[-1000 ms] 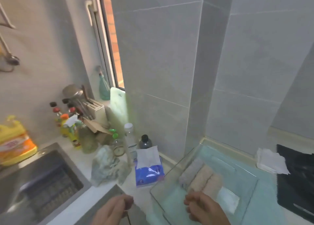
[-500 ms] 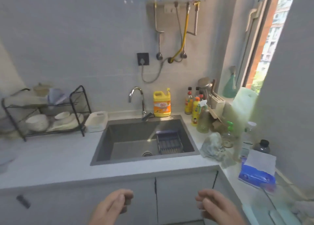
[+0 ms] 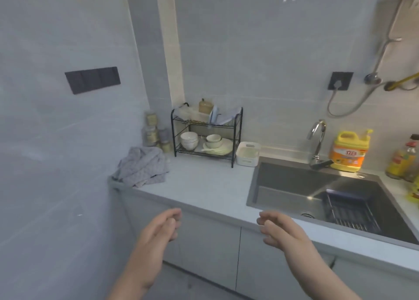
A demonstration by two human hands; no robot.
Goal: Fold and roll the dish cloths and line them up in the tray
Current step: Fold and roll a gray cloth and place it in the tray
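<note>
**Inspector:** Hands first.

**Assistant:** Left hand [image 3: 158, 229] and right hand [image 3: 278, 228] are both in the air in front of the cabinet doors [image 3: 210, 250], just below the tabletop [image 3: 204, 186] edge and apart from each other. The fingers [image 3: 266, 217] of each are loosely curled with a narrow gap to the thumb. They hold nothing and touch nothing.

**Inspector:** The cloth?

**Assistant:** One grey cloth [image 3: 142, 166], crumpled in a heap and unfolded. It lies at the left end of the tabletop against the left wall, well apart from both hands.

**Inspector:** To the right?

**Assistant:** The sink [image 3: 294, 186] is set into the tabletop. A dark wire basket [image 3: 349, 209] lies in its right part.

**Inspector:** Farther back?

**Assistant:** Jars [image 3: 154, 132] are stacked in the corner behind the cloth. Beside them stands a black two-tier rack [image 3: 235, 145] with bowls [image 3: 188, 139] on the lower tier. The upper-tier items are not identified. A white box [image 3: 248, 153] stands just right of the rack. The tap [image 3: 317, 139] is behind the sink, with a yellow jug [image 3: 349, 151] beside it. Bottles [image 3: 401, 161] stand at the right edge.

**Inspector:** Walls?

**Assistant:** A dark panel [image 3: 92, 80] on the left wall and a socket [image 3: 340, 80] above the tap.
</note>
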